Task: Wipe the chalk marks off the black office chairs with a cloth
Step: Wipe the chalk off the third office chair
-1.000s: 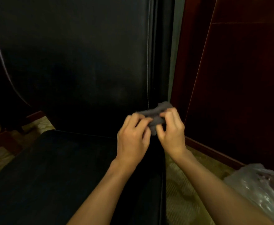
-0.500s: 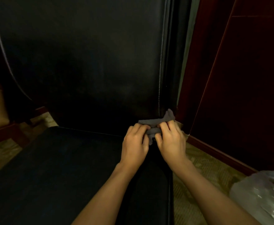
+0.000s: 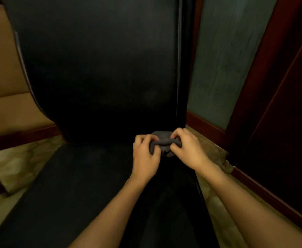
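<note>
Head view shows the left hand (image 3: 145, 154) and right hand (image 3: 186, 149) both pinching a bunched grey cloth (image 3: 162, 141) over the black chair (image 3: 100, 68) seat's rear right corner, apparently refolding it; next it needs pressing flat onto whatever chalk remains.

Grey cloth (image 3: 162, 141) is sitting bunched and crumpled, stretching between two hands just above the rear right corner of the seat. Black chair (image 3: 100, 68) is standing upright, its dark backrest showing faint pale smudges.
</note>
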`<state>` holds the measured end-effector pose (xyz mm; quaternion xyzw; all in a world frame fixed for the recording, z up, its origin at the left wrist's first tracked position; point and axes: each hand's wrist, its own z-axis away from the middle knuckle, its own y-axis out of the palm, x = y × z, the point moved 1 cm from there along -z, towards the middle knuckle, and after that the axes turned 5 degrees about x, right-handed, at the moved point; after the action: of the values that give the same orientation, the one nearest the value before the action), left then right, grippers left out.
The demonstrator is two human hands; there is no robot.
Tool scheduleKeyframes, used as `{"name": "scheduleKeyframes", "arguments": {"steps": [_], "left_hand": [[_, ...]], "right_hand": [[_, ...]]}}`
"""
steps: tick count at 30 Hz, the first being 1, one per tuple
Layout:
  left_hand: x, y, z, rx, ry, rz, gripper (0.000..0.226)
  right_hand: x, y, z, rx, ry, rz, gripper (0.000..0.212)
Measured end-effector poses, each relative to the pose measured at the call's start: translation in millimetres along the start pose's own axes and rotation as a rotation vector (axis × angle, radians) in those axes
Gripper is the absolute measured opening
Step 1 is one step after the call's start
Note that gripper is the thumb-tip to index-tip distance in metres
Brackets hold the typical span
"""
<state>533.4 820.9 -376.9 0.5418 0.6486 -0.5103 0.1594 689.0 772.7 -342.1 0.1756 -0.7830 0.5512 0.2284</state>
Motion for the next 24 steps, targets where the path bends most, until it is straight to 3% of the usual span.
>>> {"name": "scheduleKeyframes", "arguments": {"steps": [4, 6, 11, 15, 17, 20, 22, 24], "left_hand": [[-9.0, -44.6, 10.3, 0.053, -0.507, 0.746, 0.043], [-9.5, -70.0, 20.5, 0.064, -0.632, 0.967, 0.05], [-14.4, -113.2, 65.3, 0.08, -0.556, 0.613, 0.068], [-10.0, -145.3, 93.5, -0.022, -0.628, 0.894, 0.041], [-8.2, -159.9, 106.2, -0.044, -0.558, 0.936, 0.034], [-12.2, -173.5, 125.6, -0.07, -0.474, 0.99, 0.028], [-13.7, -182.2, 136.6, -0.072, -0.428, 0.983, 0.03], [-10.9, -193.9, 146.5, -0.056, -0.362, 0.883, 0.034]], "right_hand": [[36.8, 3.8, 8.7, 0.005, -0.129, -0.247, 0.026], [51.5, 10.9, 16.8, 0.013, -0.161, -0.265, 0.025], [87.5, 28.7, 41.3, 0.097, -0.281, -0.275, 0.021], [119.0, 29.0, 68.0, 0.15, -0.318, -0.309, 0.022], [131.4, 34.7, 85.1, 0.226, -0.21, -0.444, 0.032], [155.2, 52.5, 112.4, 0.326, 0.221, -1.136, 0.053], [168.8, 61.4, 126.3, 0.388, 0.42, -1.542, 0.052], [181.5, 63.5, 136.6, 0.479, 0.477, -1.625, 0.043]]}}
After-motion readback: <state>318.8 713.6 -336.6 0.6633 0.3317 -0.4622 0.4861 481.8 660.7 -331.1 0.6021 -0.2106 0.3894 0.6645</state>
